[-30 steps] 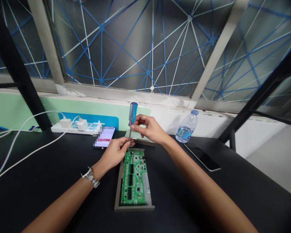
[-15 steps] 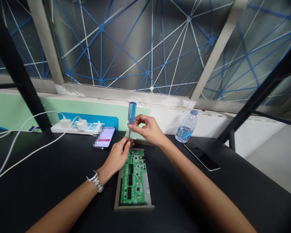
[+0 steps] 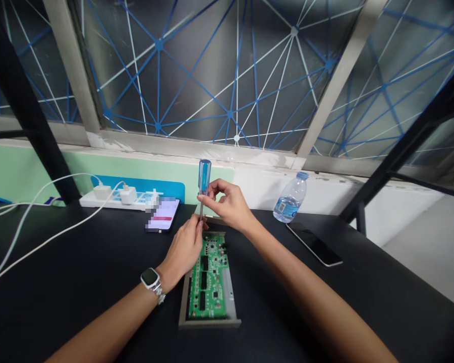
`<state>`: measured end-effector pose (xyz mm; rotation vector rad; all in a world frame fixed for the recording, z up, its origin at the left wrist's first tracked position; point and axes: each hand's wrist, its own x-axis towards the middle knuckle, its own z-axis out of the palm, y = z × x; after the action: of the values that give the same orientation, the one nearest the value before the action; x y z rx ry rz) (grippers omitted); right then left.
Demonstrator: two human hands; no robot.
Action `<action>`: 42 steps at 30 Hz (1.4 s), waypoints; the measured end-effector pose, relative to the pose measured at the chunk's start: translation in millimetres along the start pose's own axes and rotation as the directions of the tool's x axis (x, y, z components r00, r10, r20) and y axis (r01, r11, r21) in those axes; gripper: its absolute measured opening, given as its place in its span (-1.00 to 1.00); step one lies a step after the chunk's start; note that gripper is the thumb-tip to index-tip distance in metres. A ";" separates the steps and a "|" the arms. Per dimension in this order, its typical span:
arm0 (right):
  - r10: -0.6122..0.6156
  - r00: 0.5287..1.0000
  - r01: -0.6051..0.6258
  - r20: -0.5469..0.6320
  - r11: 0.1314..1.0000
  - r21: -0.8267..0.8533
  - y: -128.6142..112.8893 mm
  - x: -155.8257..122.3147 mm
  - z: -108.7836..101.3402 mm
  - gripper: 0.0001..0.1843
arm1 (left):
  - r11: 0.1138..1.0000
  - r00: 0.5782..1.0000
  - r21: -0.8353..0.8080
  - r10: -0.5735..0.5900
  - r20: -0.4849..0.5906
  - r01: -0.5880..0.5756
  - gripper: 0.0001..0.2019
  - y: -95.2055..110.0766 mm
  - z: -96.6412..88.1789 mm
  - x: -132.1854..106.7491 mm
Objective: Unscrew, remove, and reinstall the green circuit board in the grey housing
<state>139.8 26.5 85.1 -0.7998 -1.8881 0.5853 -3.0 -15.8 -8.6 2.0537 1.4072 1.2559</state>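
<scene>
A screwdriver (image 3: 204, 176) with a clear blue handle stands nearly upright over the far left corner of a metal case. My right hand (image 3: 230, 203) pinches it at the lower end of the handle. Lower down, the fingers of my left hand (image 3: 185, 245) close round the metal shaft; the tip is hidden behind them. Inside the grey metal case (image 3: 209, 323) lies a green circuit board (image 3: 214, 275) with black chips and small parts. Part of the case's left wall is covered by my left hand.
A white power strip (image 3: 113, 197) with plugs and white cables and a lit phone (image 3: 162, 217) lie at the back left. To the right are a water bottle (image 3: 289, 199) and a dark phone (image 3: 315, 244). Behind the case rests a flat grey piece (image 3: 215, 220), mostly hidden.
My left wrist has turned and shifted slightly right, so the watch face now shows. The screwdriver handle has moved a touch left. Both hands keep their hold.
</scene>
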 end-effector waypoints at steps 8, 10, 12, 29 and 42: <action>-0.009 1.000 0.009 -0.020 1.000 -0.006 0.9 -1.5 2.9 -0.75 | 0.998 1.000 0.067 0.000 0.019 -0.001 -0.82 3.1 -2.0 0.9; 0.013 1.000 -0.013 -0.012 1.000 0.022 1.1 -2.4 3.9 -0.75 | 0.996 1.000 0.088 -0.004 0.018 0.002 -0.81 3.2 -2.7 1.5; 0.061 0.997 -0.065 0.044 0.994 0.092 0.9 -3.5 5.6 -0.72 | 0.995 1.000 0.096 -0.008 0.023 0.006 -0.81 3.3 -2.8 1.9; 0.146 0.972 -0.061 -0.184 0.914 0.402 -8.0 -11.8 -13.7 -0.67 | 0.926 0.957 0.367 -0.020 0.289 -0.091 -0.89 -16.7 -68.1 27.9; 0.467 0.853 -0.198 -0.234 0.704 0.682 25.8 -95.8 -34.5 -0.59 | 0.867 0.928 0.488 -0.091 0.362 -0.105 -0.97 -50.6 -55.0 19.5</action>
<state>208.6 -25.3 25.0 -0.7328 -1.0440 1.1380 -74.3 13.6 -4.7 2.4595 1.6498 0.4645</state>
